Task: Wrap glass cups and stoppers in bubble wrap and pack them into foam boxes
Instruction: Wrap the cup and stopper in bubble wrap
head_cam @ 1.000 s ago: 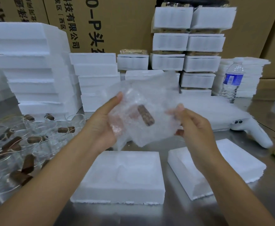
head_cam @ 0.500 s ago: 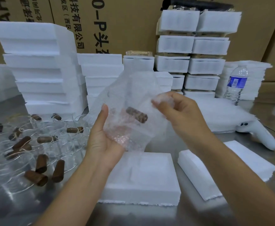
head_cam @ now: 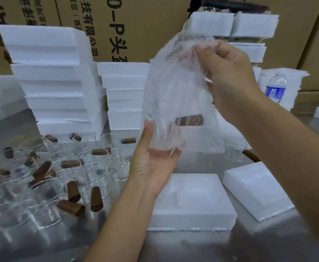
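Compared with a second ago, the bubble wrap [head_cam: 175, 87] is no longer held low and spread between the two hands. Its upper edge is pinched between the thumb and curled fingers of the right hand [head_cam: 228, 80] and has been lifted high, so the sheet is now drawn upright into a long, loose tube.

The left hand [head_cam: 153, 167] has been turned palm up beneath the lower end. Its fingers are straight and relaxed, its thumb is laid along the side of the wrap, and the bottom of the bundle is supported rather than gripped.

The brown stopper [head_cam: 189, 120] is seen through the plastic just above the left palm, lying level. Whether a glass cup is inside with it cannot be made out through the bubbles.

The wrapping is judged to be under way but not closed: the top is only gathered, and nothing is folded or tucked yet.

An open foam box [head_cam: 192, 205] lies directly below the left hand, with a second foam piece [head_cam: 257, 191] under the right forearm. More glass cups [head_cam: 101, 173] and loose stoppers [head_cam: 71, 207] are left waiting beyond the left wrist.
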`<control>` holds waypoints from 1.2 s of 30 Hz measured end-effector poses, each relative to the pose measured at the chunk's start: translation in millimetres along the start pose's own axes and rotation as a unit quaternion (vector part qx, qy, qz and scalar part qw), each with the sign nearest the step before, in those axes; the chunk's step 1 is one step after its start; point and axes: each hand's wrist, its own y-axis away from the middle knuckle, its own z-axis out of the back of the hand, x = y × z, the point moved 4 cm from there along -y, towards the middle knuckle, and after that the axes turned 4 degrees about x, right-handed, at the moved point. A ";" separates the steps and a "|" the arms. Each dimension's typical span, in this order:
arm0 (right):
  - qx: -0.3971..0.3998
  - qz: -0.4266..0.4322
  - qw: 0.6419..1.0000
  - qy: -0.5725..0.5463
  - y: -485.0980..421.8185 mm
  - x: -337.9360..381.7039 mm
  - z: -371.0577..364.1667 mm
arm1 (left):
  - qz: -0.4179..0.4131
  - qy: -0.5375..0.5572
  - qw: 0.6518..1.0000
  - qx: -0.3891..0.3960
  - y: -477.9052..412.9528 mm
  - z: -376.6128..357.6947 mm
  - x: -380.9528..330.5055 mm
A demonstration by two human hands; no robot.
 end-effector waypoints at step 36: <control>-0.049 -0.084 0.995 -0.020 75.2 -108.4 35.6 | -0.039 -0.509 0.858 0.050 5.8 -1.2 -21.1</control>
